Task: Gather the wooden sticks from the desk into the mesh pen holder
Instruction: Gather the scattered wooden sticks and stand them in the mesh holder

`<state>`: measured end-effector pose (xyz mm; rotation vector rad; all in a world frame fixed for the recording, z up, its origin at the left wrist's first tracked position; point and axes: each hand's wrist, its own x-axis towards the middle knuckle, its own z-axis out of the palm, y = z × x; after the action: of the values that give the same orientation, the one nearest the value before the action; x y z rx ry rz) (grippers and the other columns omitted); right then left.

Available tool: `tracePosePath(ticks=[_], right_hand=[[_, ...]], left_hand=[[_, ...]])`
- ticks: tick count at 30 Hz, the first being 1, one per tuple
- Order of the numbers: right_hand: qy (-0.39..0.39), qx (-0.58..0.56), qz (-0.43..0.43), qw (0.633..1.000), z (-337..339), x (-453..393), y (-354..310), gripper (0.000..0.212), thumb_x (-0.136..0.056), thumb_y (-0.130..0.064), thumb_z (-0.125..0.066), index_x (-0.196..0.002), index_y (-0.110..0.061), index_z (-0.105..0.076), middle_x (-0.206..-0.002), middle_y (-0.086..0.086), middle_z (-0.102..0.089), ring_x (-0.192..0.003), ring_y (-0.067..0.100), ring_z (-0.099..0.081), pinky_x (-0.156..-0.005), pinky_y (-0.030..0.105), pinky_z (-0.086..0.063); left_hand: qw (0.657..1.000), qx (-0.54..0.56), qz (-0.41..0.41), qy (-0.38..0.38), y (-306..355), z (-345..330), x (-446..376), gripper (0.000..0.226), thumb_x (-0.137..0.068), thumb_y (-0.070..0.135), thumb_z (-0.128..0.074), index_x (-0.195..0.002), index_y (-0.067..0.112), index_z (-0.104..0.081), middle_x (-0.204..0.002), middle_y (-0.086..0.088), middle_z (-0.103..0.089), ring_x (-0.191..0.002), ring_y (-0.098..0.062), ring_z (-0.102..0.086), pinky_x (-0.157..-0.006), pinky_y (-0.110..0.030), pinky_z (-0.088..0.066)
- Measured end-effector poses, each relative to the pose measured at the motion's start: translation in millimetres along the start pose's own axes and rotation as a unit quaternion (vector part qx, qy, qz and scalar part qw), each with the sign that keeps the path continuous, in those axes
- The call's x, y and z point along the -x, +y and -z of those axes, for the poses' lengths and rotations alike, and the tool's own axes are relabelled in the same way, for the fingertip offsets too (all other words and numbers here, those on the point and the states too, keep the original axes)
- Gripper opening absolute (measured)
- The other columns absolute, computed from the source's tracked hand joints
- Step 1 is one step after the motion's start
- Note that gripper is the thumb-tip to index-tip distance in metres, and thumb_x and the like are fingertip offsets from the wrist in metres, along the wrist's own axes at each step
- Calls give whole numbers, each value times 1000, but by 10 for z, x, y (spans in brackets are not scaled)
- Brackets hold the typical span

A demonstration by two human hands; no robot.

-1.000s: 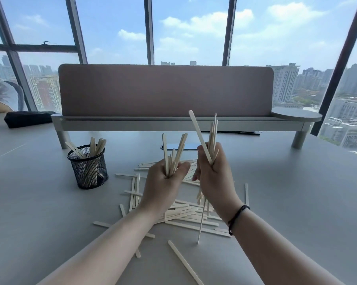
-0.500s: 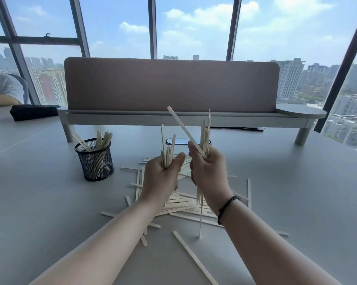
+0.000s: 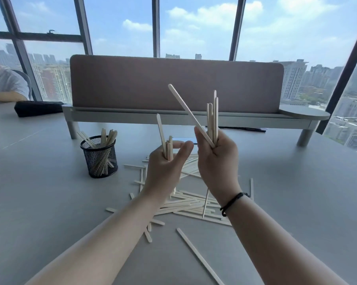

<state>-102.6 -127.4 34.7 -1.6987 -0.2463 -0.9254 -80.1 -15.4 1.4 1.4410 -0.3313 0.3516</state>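
Note:
Both hands are raised above a scattered pile of pale wooden sticks (image 3: 191, 204) on the grey desk (image 3: 297, 192). My left hand (image 3: 165, 171) grips a small bunch of sticks (image 3: 166, 145) held upright, thumb stretched to the right. My right hand (image 3: 216, 161) holds a larger bunch (image 3: 212, 120) upright, one stick slanting up to the left and one thin stick hanging below the fist. The black mesh pen holder (image 3: 100, 158) stands to the left of my hands with several sticks leaning inside it.
A padded desk divider on a grey shelf (image 3: 173, 118) crosses the back of the desk. A phone (image 3: 183, 139) lies flat behind my hands. A black pouch (image 3: 36, 108) and another person's arm (image 3: 5, 97) are at the far left. One long stick (image 3: 198, 255) lies near the front.
The left hand's bunch has sunk lower in the fist and its thumb has opened out. The right hand has shifted slightly right, away from the left. The view has swung a little.

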Motion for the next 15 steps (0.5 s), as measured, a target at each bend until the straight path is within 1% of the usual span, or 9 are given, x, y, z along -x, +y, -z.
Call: tracePosePath(ticks=[3, 5, 7, 8, 9, 10, 11, 13, 15], right_hand=[[23, 16, 34, 999, 21, 11, -52, 50, -97, -27, -62, -59, -24, -29, -46, -14, -38, -47, 7, -30, -47, 18, -23], [2, 14, 18, 1000, -6, 74, 14, 48, -97, -28, -62, -60, -21, -32, -46, -14, -40, -47, 7, -31, -47, 18, -24], [-19, 14, -13, 1000, -44, 144, 120, 45, -97, -34, -60, -62, -14, -39, -50, -11, -38, -50, 8, -30, -48, 25, -26], [-20, 14, -25, 999, -55, 161, 173, 43, -96, -35, -60, -63, -14, -43, -51, -11, -39, -51, 9, -31, -49, 27, -28], [-16, 10, -29, 999, -59, 167, 208, 41, -96, -34, -61, -61, -20, -47, -52, -11, -41, -51, 9, -32, -50, 26, -28], [-11, 4, -30, 999, -60, 161, 238, 38, -96, -32, -62, -60, -27, -51, -52, -11, -43, -51, 9, -34, -50, 25, -30], [-10, 0, -32, 999, -60, 154, 259, 35, -96, -30, -63, -62, -28, -56, -53, -10, -46, -51, 9, -36, -50, 26, -32], [-13, 3, -39, 999, -69, 157, 292, 30, -96, -27, -63, -69, -12, -60, -54, -7, -44, -53, 10, -36, -51, 29, -33], [-25, 7, -42, 999, -97, 194, 326, 30, -94, -23, -61, -72, -5, -54, -54, -8, -44, -53, 11, -35, -51, 30, -34]], left_hand=[[1000, -2, -4, -8, -56, 20, 10, 45, -74, 66, -67, -83, 23, -73, -45, 4, -38, -38, -12, -33, -43, -21, -32], [1000, -3, -3, -10, -84, 23, 27, 46, -76, 67, -67, -78, 22, -73, -45, 6, -36, -40, -11, -32, -44, -23, -30], [1000, -1, 10, -6, -91, 23, 31, 39, -81, 61, -68, -78, 23, -75, -47, 8, -36, -43, -12, -30, -48, -25, -28], [1000, -2, 14, -6, -76, 20, 34, 32, -84, 57, -68, -79, 27, -76, -47, 8, -36, -44, -13, -31, -49, -26, -28], [1000, -6, 13, -6, -63, 16, 34, 27, -84, 55, -69, -81, 29, -77, -48, 6, -37, -44, -14, -31, -49, -26, -29], [1000, -10, 9, -6, -52, 15, 32, 27, -82, 56, -69, -84, 30, -76, -49, 2, -37, -44, -17, -32, -50, -27, -29], [1000, -15, -1, -7, -35, 15, 31, 28, -79, 58, -69, -86, 31, -75, -51, -4, -36, -46, -20, -31, -51, -30, -29], [999, -19, -34, -14, 8, 7, 38, 32, -78, 58, -67, -92, 30, -73, -54, -9, -34, -50, -22, -30, -52, -35, -28], [997, -32, -68, -17, 61, -7, 40, 27, -83, 52, -68, -95, 28, -73, -51, -2, -35, -48, -21, -32, -51, -28, -29]])
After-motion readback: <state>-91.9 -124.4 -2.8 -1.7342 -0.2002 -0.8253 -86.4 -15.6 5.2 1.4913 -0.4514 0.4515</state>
